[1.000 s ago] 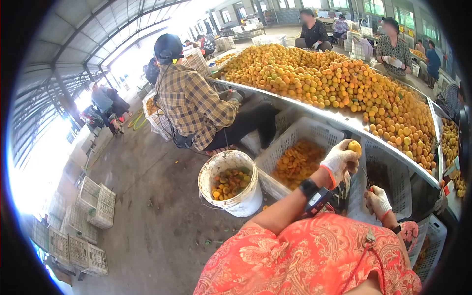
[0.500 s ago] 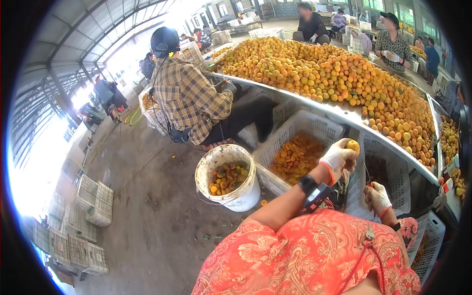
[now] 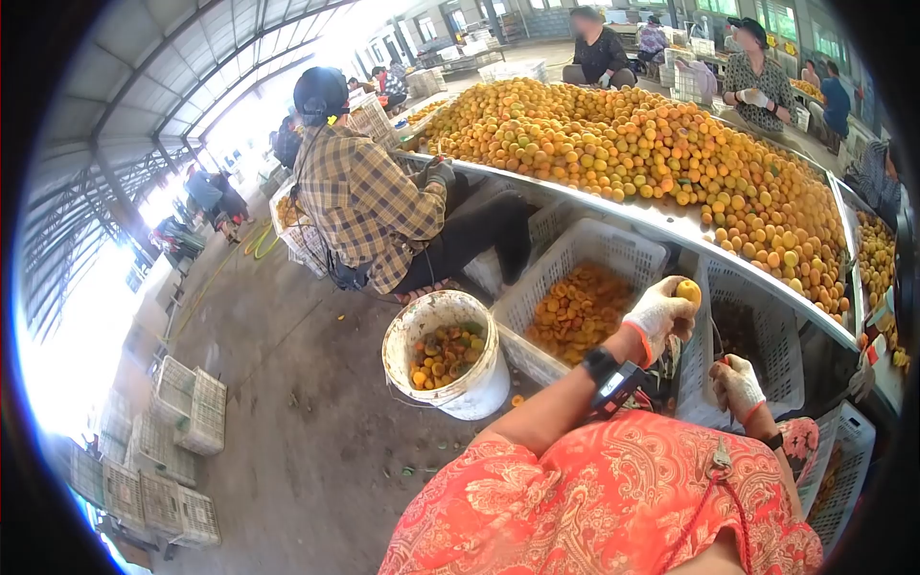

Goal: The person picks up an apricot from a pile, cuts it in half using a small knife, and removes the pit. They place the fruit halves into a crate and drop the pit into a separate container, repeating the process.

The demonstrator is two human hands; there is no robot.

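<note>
My left hand, in a white work glove with an orange cuff, is closed on a yellow-orange apricot that shows at its fingertips. Lower and to the right, my gloved right hand is closed round the handle of a thin knife, its narrow blade pointing up toward the fruit but apart from it. Beneath my left hand sits a white crate of split apricot pieces. A second crate with dark contents stands behind the knife.
Whole apricots are heaped on the metal-edged table ahead. A dirty white bucket of fruit scraps stands left of the crates. A co-worker in a checked shirt sits beyond it. Stacked crates stand far left.
The view has shifted slightly, so the surroundings sit a little lower. Both hands keep nearly the same pose, still holding the apricot and the knife.
</note>
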